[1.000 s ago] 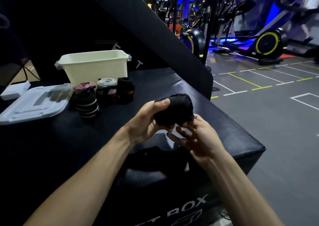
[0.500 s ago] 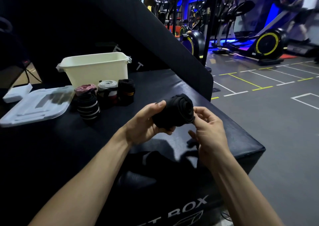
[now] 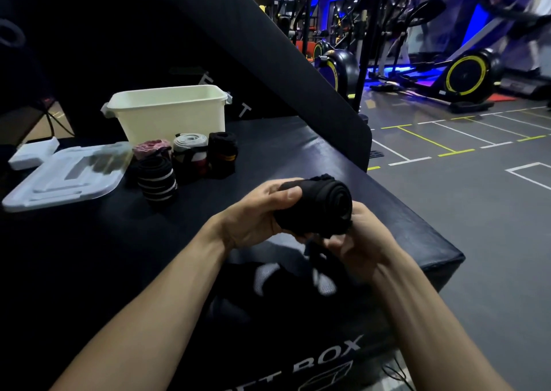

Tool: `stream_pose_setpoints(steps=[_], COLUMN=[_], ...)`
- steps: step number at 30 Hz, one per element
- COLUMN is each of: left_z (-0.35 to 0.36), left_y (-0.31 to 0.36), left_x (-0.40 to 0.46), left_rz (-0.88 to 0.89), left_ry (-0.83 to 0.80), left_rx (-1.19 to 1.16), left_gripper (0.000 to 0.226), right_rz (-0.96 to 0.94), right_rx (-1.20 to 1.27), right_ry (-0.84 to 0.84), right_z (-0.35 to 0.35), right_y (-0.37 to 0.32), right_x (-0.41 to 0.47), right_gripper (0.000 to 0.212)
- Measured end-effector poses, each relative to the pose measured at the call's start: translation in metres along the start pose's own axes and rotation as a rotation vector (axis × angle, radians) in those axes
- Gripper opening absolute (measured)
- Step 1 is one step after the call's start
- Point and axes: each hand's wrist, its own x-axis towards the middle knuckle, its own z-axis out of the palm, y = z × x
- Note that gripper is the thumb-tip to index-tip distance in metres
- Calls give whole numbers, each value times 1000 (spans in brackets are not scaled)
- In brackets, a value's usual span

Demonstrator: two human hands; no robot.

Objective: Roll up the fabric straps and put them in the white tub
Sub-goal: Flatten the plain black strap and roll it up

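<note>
Since a second ago, the black strap roll (image 3: 316, 208) has turned to show its spiral end, and the right hand (image 3: 354, 241) has slid beneath, pinching its loose tail. Left hand (image 3: 256, 214) grips the roll above the worktop (image 3: 298, 158). Rolling looks nearly finished; the white tub (image 3: 167, 113) waits well apart.

We are counting five rolled straps: four are standing in a cluster just in front of the white tub (image 3: 170, 116), namely a pink roll (image 3: 150, 147), a grey-white roll (image 3: 190, 149), a black roll (image 3: 222, 155) and a black-and-white striped roll (image 3: 157, 182); a fifth black roll (image 3: 322, 208) is sitting between two hands, nearer us than the tub. We are seeing one tub and one lid (image 3: 64, 179), left of the tub.
</note>
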Motion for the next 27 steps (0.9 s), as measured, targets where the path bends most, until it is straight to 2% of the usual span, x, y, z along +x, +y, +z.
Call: stream_pose_setpoints(steps=[3, 7, 8, 10, 12, 13, 15, 19, 21, 24, 27], left_z=[-2, -5, -7, -13, -18, -19, -20, -20, -19, -16, -7], left_y=[2, 1, 1, -2, -6, -9, -12, -12, -10, -3, 1], left_x=[1, 5, 5, 7, 8, 9, 11, 8, 5, 1, -11], left_rz=[74, 131, 139, 151, 156, 154, 144, 142, 124, 58, 27], left_ry=[37, 209, 273, 392, 459, 471, 490, 476, 428, 454, 617], left_rx=[8, 41, 55, 111, 207, 248, 286, 256, 238, 262, 303], left_gripper=[60, 67, 65, 54, 46, 44, 48, 78, 77, 72, 70], right_rz=[39, 37, 26, 11, -4, -32, -73, -103, -137, -188, -261], right_rx=[-59, -41, -29, -17, -56, -103, -170, -164, -185, -337, -623], right_ry=[107, 228, 278, 359, 339, 296, 225, 202, 226, 239, 207], right_z=[-2, -2, -3, -9, -12, -13, -12, -11, -10, -6, 4], right_y=[4, 10, 10, 9, 8, 8, 11, 17, 18, 22, 25], right_x=[3, 10, 10, 12, 13, 12, 11, 7, 6, 5, 4], right_gripper=[27, 14, 15, 30, 47, 49, 42, 35, 35, 41, 40])
